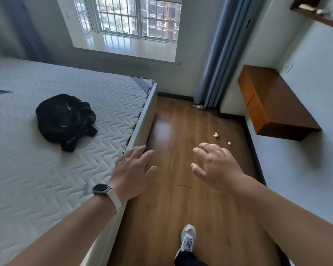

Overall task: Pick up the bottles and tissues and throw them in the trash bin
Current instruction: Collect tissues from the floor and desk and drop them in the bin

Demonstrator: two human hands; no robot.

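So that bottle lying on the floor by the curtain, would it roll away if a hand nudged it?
Probably. The bottle lies on its side on smooth, glossy wood floor, so a nudge would likely roll it. It looks like small clear plastic, so probably light and not fragile, though it is too far to tell if it is empty. The curtain beside it might stop it.

wood floor (pixel 181 135) with two tissues (pixel 215 134), bottle (pixel 198 106), mattress (pixel 46 166) bearing black bag (pixel 63 120)
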